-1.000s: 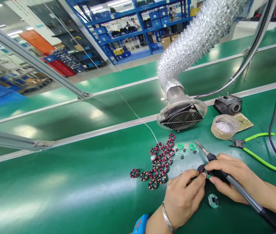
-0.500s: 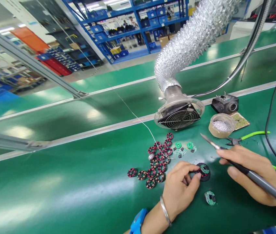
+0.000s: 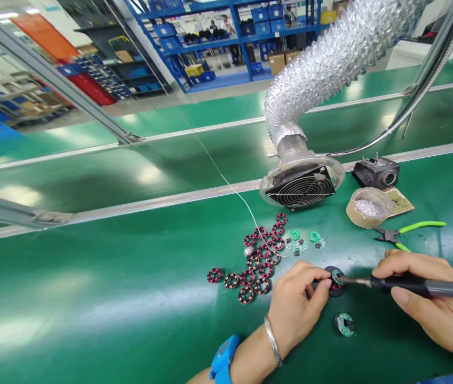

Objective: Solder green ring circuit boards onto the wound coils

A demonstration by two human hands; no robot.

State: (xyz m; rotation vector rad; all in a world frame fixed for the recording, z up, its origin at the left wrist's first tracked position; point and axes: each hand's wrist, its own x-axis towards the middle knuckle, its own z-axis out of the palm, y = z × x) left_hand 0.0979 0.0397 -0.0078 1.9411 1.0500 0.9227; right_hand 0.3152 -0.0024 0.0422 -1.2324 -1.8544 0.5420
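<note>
My right hand [image 3: 430,298] is wrapped around a soldering iron [image 3: 410,286], its grey handle running off to the right. The iron's tip meets a small round green circuit board [image 3: 335,276]. That board sits on a red-and-black wound ring, a motor stator, over a black disc [image 3: 342,292]. With thumb and forefinger closed, my left hand [image 3: 298,298] pinches the left edge of this stator; the fingertips hide part of it. A second stator with a green board [image 3: 345,324] lies just below on the green bench.
Several wound stators [image 3: 264,269] and loose green boards [image 3: 298,245] lie to the left. A solder wire [image 3: 246,205] hangs over them. Behind are a fume extractor [image 3: 302,186], a tub of metal bits [image 3: 369,208], a black iron stand [image 3: 376,172] and green-handled cutters [image 3: 422,226].
My right hand has lowered the soldering iron, bringing its tip left and down onto the circuit board. My left hand keeps its pinch. The whole view has shifted slightly.
</note>
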